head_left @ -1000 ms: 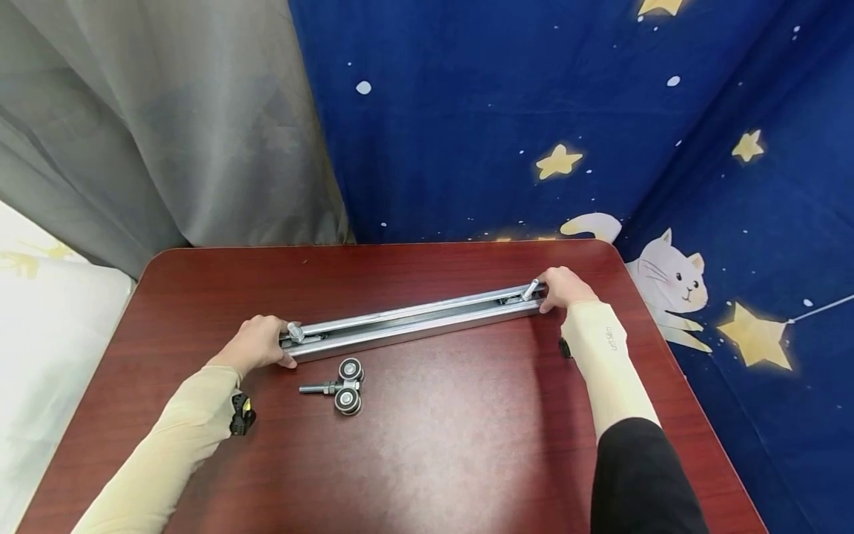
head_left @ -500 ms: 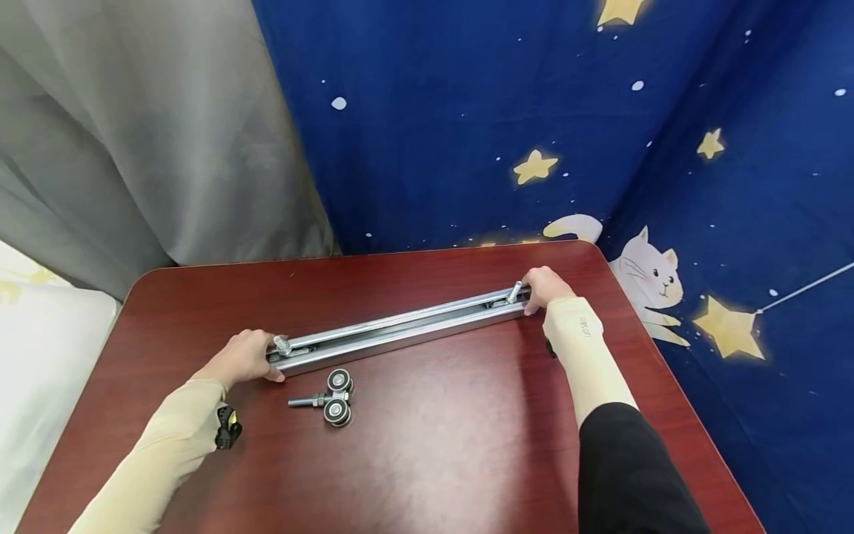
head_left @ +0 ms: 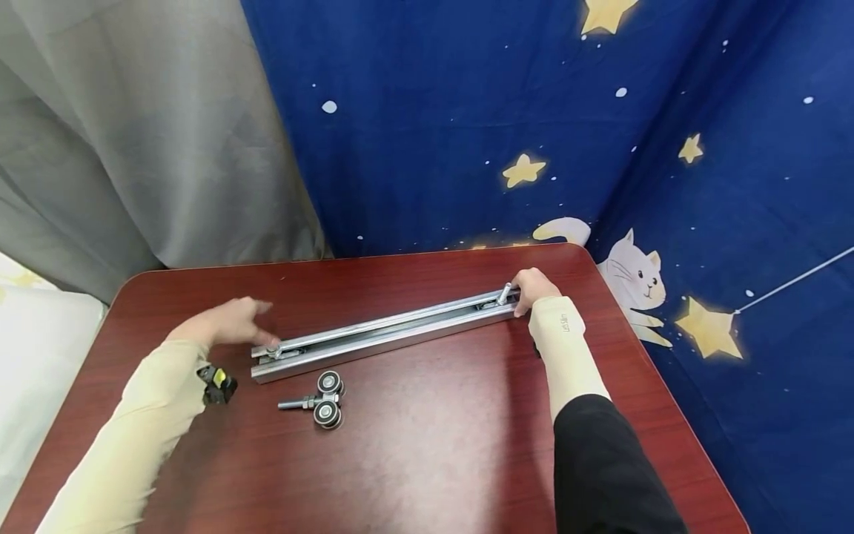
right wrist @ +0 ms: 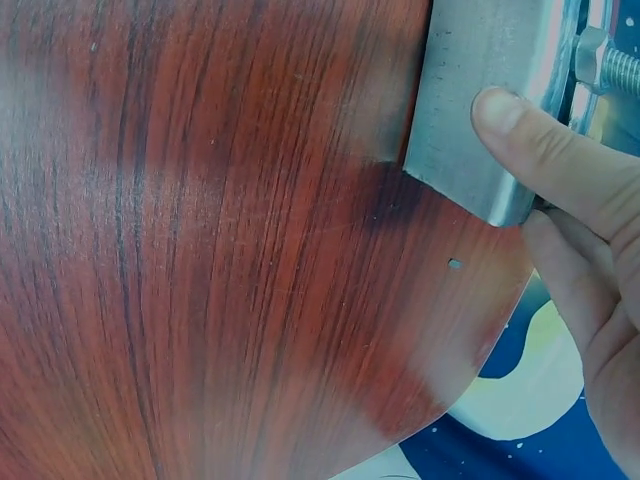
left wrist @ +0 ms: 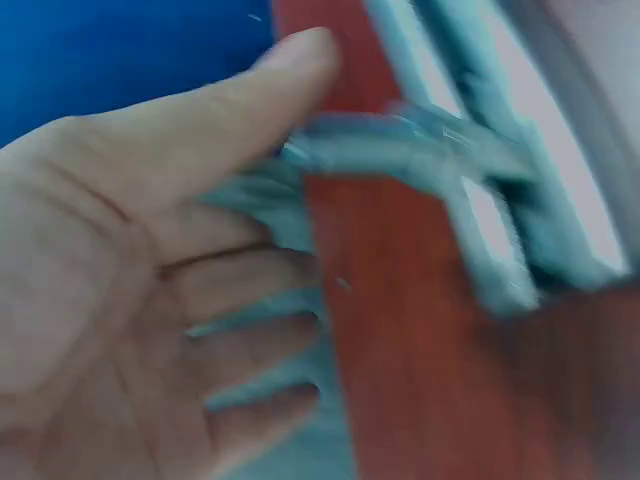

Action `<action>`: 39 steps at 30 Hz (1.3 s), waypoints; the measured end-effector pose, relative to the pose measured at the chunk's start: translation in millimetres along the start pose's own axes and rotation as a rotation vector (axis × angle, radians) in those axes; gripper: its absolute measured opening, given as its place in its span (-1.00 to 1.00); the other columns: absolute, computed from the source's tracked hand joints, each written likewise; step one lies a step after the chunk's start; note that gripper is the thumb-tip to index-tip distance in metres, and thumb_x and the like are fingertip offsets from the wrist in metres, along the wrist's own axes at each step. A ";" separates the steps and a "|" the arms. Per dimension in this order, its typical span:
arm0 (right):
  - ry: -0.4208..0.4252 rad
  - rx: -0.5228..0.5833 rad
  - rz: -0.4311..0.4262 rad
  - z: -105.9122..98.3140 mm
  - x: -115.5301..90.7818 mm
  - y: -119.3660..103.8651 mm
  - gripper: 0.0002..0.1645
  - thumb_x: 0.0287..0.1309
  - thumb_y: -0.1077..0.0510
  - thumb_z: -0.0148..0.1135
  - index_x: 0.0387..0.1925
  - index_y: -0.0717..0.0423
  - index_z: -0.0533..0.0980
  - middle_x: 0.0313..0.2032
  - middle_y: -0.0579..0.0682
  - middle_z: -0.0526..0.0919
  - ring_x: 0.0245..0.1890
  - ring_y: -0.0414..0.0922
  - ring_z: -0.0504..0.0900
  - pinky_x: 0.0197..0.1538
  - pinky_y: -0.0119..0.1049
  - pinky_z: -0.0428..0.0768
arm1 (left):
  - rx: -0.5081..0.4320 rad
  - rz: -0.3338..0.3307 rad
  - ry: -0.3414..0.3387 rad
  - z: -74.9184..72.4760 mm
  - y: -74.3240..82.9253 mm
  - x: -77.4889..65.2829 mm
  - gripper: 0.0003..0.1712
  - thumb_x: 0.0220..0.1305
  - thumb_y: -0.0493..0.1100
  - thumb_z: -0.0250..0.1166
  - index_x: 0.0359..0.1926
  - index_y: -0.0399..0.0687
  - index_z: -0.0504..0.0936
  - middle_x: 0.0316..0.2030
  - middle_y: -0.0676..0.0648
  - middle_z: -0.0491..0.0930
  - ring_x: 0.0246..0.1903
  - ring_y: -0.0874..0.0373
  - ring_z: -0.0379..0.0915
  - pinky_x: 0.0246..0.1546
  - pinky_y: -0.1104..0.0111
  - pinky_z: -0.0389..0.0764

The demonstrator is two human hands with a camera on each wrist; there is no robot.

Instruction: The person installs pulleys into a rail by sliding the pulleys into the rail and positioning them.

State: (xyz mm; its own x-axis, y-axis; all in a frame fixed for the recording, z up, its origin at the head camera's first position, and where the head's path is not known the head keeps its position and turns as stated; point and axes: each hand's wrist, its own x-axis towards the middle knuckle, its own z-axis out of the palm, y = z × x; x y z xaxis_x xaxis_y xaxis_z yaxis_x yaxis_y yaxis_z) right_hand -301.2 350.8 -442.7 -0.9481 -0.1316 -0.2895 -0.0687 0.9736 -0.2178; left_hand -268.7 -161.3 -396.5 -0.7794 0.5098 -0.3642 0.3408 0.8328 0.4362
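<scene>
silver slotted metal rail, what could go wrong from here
The silver slotted metal rail could pivot: the right hand pinches one end, while the left hand is not gripping the other.
A swing toward the person might knock the loose silver roller with two black-faced wheels, lying close in front of the rail.
The left hand might nudge the silver metal bolt sticking out near its thumb; blur hides whether they touch.

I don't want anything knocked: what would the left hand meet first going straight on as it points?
Most likely the bolt standing up from the left end of the metal rail, close to the left hand; blur leaves the gap unclear.
</scene>
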 end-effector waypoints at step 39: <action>0.038 0.046 0.018 5.4 2.0 11.6 -0.36 -0.48 0.24 0.55 -0.14 0.16 0.60 -0.18 0.04 0.64 -0.18 -0.08 0.53 -0.06 -0.18 0.49 | 0.148 0.435 0.176 46.4 284.9 216.3 -0.66 0.25 -0.18 0.12 0.02 -0.19 0.54 -0.02 -0.11 0.56 0.02 0.08 0.44 0.07 0.32 0.37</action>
State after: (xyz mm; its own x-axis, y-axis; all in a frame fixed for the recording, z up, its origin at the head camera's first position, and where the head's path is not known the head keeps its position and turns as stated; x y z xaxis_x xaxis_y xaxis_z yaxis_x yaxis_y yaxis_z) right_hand -302.2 360.8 -450.8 -0.9603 -0.1057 -0.2582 -0.0375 0.9660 -0.2559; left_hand -315.8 196.2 -389.2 -0.6205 0.7838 -0.0241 0.7157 0.5786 0.3913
